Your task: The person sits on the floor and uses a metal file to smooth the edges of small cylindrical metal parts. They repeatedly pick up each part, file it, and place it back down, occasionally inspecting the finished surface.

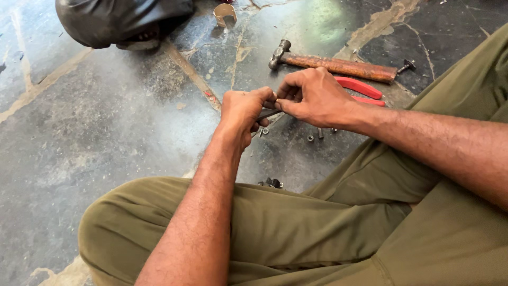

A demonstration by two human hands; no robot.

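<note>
On the stone floor (106, 137) in front of my crossed legs, I see both hands meeting over a scatter of small hardware. My left hand (244, 112) is curled into a fist, closed around one end of a thin dark metal rod (269, 113); my right hand (312, 96) pinches the other end of that rod between thumb and fingertips, so the two hands nearly touch, with the rod bridging the short gap between them. Just below the hands, a few small nuts and bolts (312, 135) lie loose on the floor. Behind the right hand rests a ball-peen hammer (338, 65) with a worn wooden handle, and pliers with red grips (360, 89) lie between hammer and wrist, partly hidden by it. Further off, near the top edge, sit a dark bag (116, 21) and a small bent brass ring (224, 12). To the left the floor stretches wide, while my olive trouser legs (296, 228) close in the near side and the right.
</note>
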